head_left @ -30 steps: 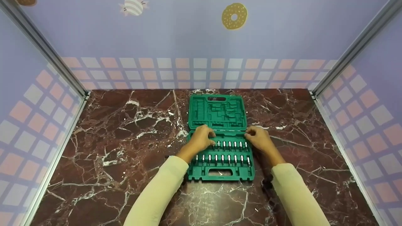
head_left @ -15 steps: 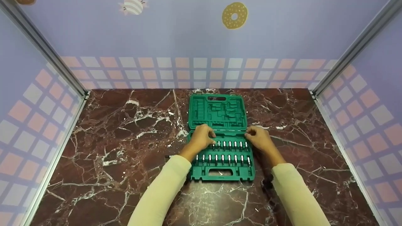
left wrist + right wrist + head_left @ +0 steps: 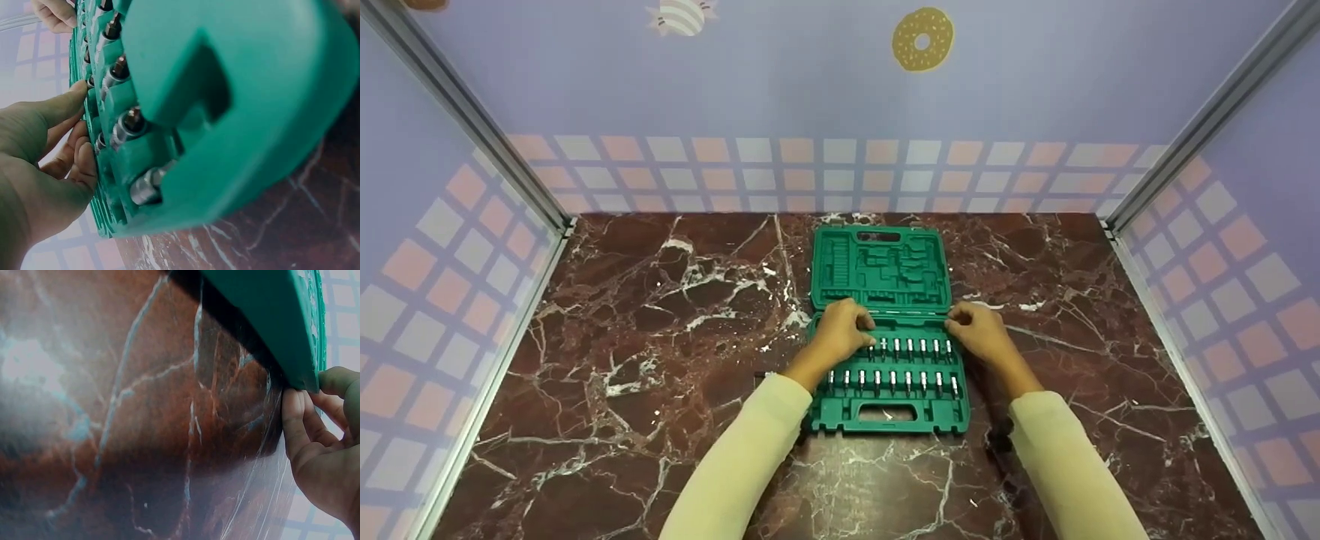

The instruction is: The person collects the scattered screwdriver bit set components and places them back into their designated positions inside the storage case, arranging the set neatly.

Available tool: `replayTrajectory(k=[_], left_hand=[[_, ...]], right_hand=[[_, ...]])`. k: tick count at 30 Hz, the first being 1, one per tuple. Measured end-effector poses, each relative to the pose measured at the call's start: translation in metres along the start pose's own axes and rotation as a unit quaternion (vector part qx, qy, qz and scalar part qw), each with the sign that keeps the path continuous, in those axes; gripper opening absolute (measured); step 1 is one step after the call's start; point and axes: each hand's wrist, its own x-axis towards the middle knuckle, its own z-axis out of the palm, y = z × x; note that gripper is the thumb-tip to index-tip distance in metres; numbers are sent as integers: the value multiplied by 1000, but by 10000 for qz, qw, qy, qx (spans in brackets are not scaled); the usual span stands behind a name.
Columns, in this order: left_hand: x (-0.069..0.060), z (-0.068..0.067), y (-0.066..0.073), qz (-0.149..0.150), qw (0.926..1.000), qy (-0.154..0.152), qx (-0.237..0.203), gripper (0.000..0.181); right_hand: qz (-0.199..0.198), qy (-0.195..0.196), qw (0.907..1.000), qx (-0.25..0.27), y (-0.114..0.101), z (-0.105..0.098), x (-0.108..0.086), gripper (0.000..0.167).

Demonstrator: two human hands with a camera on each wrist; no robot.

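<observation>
A green plastic tool case (image 3: 877, 416) lies unfolded on the marbled surface. Its near half holds two rows of silver bit sockets (image 3: 908, 381) with dark tips. My left hand (image 3: 840, 330) reaches over the upper row from the left. Its thumb and fingers pinch at a bit socket (image 3: 90, 82), most of which the fingertips hide; the lower fingers lie curled beside the row. At the right end of the hinge, my right hand (image 3: 979, 330) grips the case's edge (image 3: 306, 377), thumb on top and fingers against the side.
The open lid (image 3: 881, 262), with moulded hollows, lies toward the back wall. A small dark rod-like thing (image 3: 763, 374) pokes out left of the case, partly behind the left wrist. Patterned panels (image 3: 840, 176) enclose the marbled surface (image 3: 675, 315) at back and sides.
Both hands stay almost where they were, at the upper row and the right edge. The left forearm shifts very slightly; the case keeps its place.
</observation>
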Motion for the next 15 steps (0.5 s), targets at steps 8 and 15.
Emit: replayTrajectory(k=[8, 15], left_hand=[[-7, -13, -8, 240, 9992, 38, -326, 19], [-18, -36, -19, 283, 9985, 247, -389, 24]], right_hand=[[113, -33, 9999, 30, -1, 1, -1, 11], [50, -12, 10000, 10, 0, 0, -1, 13]])
